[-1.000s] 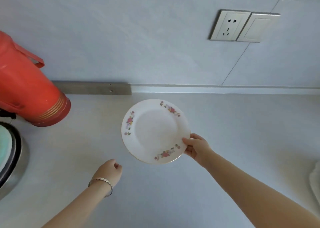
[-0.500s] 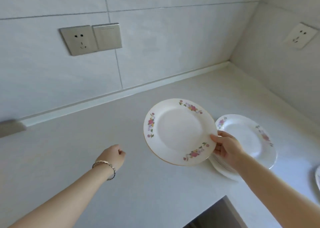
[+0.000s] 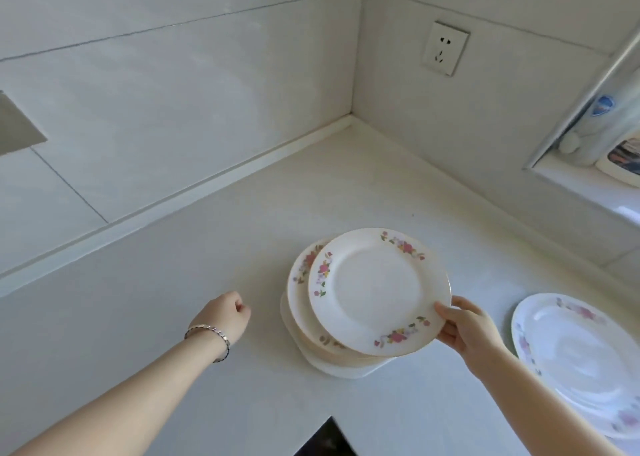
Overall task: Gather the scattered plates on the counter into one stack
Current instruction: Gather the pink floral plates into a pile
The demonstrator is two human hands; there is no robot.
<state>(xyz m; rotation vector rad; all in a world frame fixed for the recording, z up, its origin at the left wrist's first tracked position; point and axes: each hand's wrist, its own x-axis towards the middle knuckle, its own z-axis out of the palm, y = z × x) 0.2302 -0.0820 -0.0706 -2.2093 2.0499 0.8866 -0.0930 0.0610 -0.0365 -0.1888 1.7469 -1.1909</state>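
The left hand (image 3: 227,312) hangs low over the pale desk (image 3: 156,282) with its fingers curled in, holding nothing; a silver bracelet (image 3: 207,332) circles its wrist. Just to its right, near the desk's front edge, stands the stack of plates (image 3: 300,284): a flower-rimmed plate on top, more beneath, and a plain white one (image 3: 332,369) at the bottom. Over this stack, set off a little to the right, is the floral plate (image 3: 375,291), level or nearly so; whether it already touches the stack cannot be told. The right hand (image 3: 464,329) pinches its near right rim, thumb on top and fingers below. Farther right, apart from the stack, a larger floral plate (image 3: 575,351) lies on the desk. A wall socket (image 3: 445,48) sits on the tiles above.
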